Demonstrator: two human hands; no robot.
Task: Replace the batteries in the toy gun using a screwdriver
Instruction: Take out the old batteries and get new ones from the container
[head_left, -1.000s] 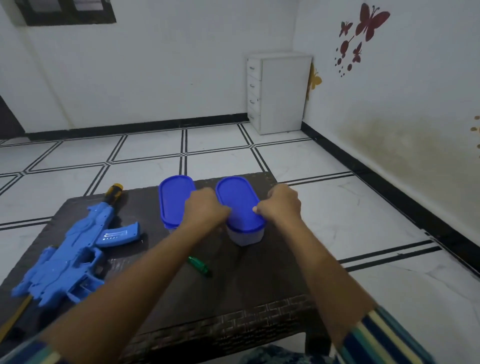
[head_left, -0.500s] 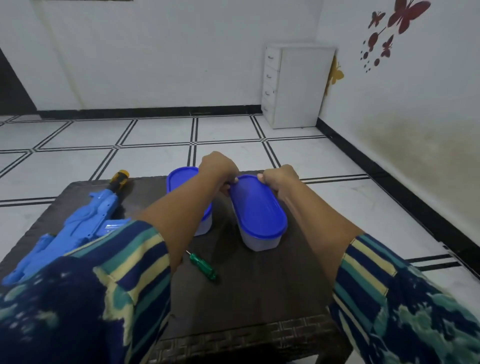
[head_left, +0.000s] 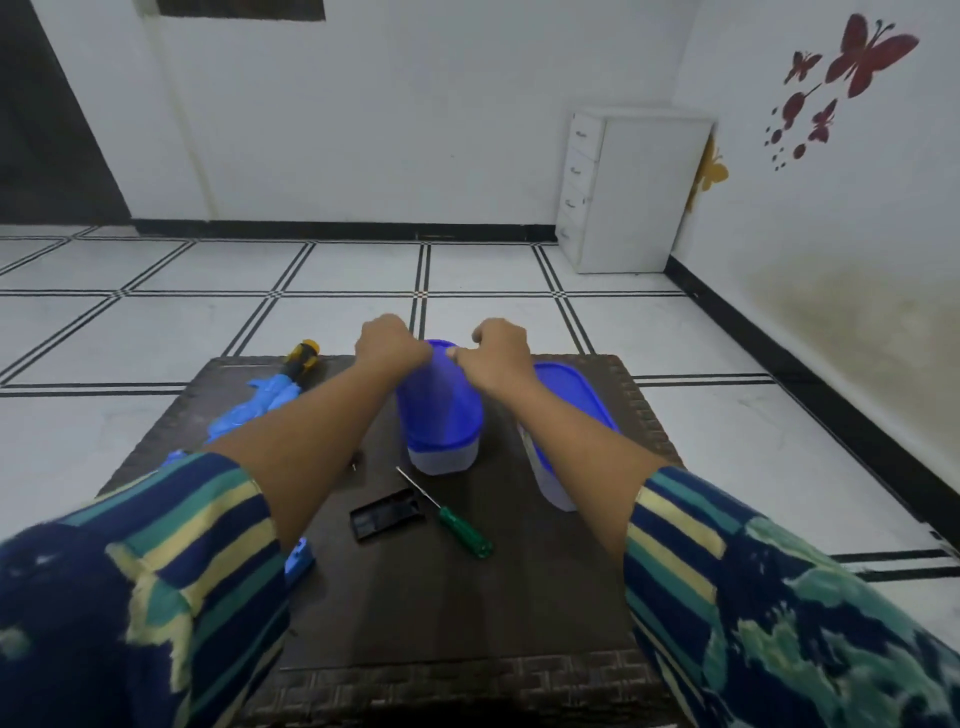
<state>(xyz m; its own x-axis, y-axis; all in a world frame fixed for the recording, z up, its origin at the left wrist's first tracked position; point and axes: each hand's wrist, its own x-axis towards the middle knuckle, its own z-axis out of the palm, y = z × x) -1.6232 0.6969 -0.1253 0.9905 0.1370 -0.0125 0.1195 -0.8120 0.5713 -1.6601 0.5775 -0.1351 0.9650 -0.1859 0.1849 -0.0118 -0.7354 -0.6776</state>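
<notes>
Sleeves (head_left: 197, 561) striped in navy, teal and cream, nearest the camera, forearms reaching far across a dark woven table (head_left: 467, 623). Mid-table: black battery cover (head_left: 387, 514) lying flat, green-handled screwdriver (head_left: 454, 519) just right of it, tip touching or overlapping the cover's far corner. At left, mostly behind the left forearm: blue toy gun (head_left: 270, 395), yellow-and-black muzzle toward the far edge. Beyond the screwdriver: lidded blue container (head_left: 441, 415), left hand (head_left: 389, 343) and right hand (head_left: 493, 348) both curled narrow, fingertips pinching the far rim of its lid. Second blue-lidded container (head_left: 566, 395) at right, partly behind the right forearm. Farther off: tiled floor, white drawer cabinet (head_left: 634, 192) in the corner.
</notes>
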